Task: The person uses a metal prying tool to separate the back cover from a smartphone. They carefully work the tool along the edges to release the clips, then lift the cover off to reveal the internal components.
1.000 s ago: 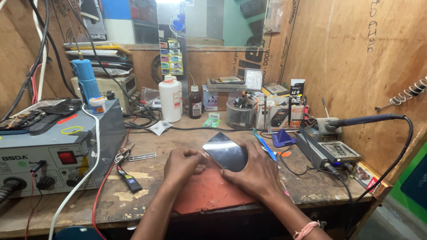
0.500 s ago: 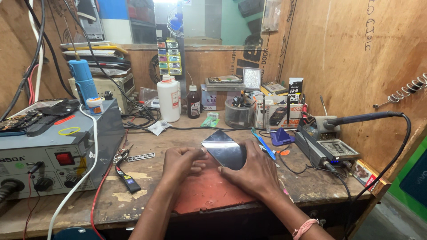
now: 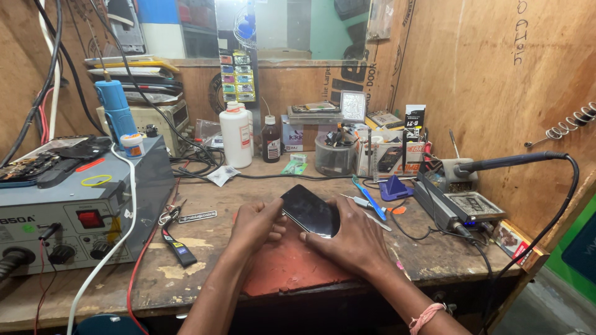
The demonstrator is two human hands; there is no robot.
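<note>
Both hands meet at the lower middle of the frame over a red work mat (image 3: 292,267) on the wooden tabletop (image 3: 434,254). The left hand (image 3: 256,224) is curled, its fingers bent in and its thumb and fingertips pinching the left edge of a dark, glossy phone (image 3: 310,211). The right hand (image 3: 351,239) lies flatter, its fingers loosely spread and cupped under and against the phone's lower right edge, so the phone is held between the two hands, tilted, with its black face up and its far end raised off the mat. A pink band (image 3: 427,315) circles the right wrist at the bottom of the frame. Just right of the phone lie a blue-handled tool (image 3: 369,197) and a small blue stand (image 3: 395,188). At the left of the frame stands a grey power unit (image 3: 74,211) with a red switch and knobs, and near its foot lie small scissors (image 3: 171,214). Behind the hands, in the upper middle, stand a white bottle (image 3: 236,135) and a small brown bottle (image 3: 270,139), close together. At the right, a soldering handle (image 3: 506,162) on a black cable rests in its holder.
</note>
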